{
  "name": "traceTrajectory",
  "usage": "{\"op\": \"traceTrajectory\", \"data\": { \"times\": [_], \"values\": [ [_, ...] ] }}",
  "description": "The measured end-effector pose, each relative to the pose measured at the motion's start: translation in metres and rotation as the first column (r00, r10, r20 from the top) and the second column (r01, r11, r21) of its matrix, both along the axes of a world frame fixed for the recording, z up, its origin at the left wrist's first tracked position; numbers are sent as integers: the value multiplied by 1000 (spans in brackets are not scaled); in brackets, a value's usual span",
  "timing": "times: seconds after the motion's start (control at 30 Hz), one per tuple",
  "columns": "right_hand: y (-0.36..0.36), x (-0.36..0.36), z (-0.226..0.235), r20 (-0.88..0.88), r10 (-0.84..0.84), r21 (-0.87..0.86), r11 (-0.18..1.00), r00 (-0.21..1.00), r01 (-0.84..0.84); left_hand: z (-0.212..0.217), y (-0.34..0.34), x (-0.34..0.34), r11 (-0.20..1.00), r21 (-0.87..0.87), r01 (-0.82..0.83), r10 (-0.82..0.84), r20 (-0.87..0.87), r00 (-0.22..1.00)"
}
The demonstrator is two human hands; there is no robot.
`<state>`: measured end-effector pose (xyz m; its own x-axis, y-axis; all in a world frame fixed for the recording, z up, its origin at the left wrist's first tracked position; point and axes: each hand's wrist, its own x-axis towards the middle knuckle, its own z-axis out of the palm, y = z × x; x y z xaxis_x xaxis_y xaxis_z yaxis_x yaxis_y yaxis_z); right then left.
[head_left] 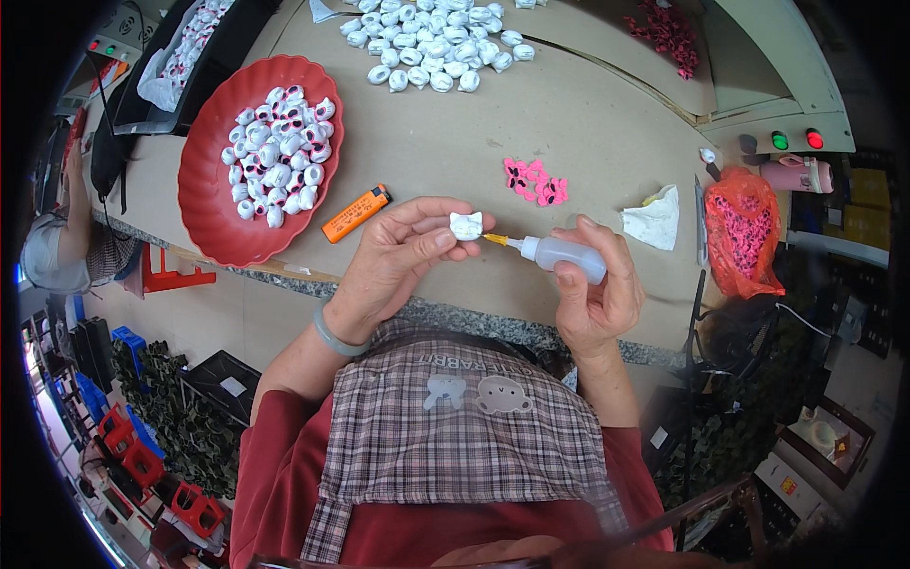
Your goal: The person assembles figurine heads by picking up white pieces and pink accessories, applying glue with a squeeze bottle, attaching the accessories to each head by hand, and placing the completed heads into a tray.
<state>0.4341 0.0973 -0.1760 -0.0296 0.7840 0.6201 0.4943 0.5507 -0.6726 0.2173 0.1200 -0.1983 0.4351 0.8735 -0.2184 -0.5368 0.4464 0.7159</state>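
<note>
Pinched between the fingers of my left hand is a small white cat-head piece. My right hand grips a translucent squeeze bottle, held nearly level. Its orange needle tip points left and meets or almost meets the white piece's edge; I cannot tell which. Beyond my hands lies a small cluster of pink pieces, some with dark spots. An orange lighter rests just left of my left hand.
At the left, a red scalloped tray holds many white pieces with pink and black parts. More plain white pieces are heaped at the back. A crumpled white tissue and a red plastic bag of pink pieces lie to the right.
</note>
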Motion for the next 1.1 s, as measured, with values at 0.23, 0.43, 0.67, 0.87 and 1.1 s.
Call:
{"op": "traceTrajectory", "data": {
  "times": [0.23, 0.43, 0.67, 0.87, 1.1],
  "values": [
    [1, -4, -4, -88, 12, -32, 999, 996, -15, 0, 0, 0, 1000, -17, 7, -7, 6, 1000],
    [-3, -5, -6, -174, -11, -152, 988, 985, -16, 1, -1, 1, 1000, -20, 24, -24, -3, 1000],
    [15, 7, -8, -709, -11, -292, 915, 705, -279, -5, 1, -2, 1000, -21, -4, 4, 12, 1000],
    [26, 23, -14, -657, -184, -566, 761, 732, -317, -6, 0, -12, 998, -29, -51, 51, 4, 999],
    [32, 13, -16, -64, -201, -658, 745, 977, 110, -12, 1, -18, 997, -30, -73, 73, -11, 997]
  ]
}}
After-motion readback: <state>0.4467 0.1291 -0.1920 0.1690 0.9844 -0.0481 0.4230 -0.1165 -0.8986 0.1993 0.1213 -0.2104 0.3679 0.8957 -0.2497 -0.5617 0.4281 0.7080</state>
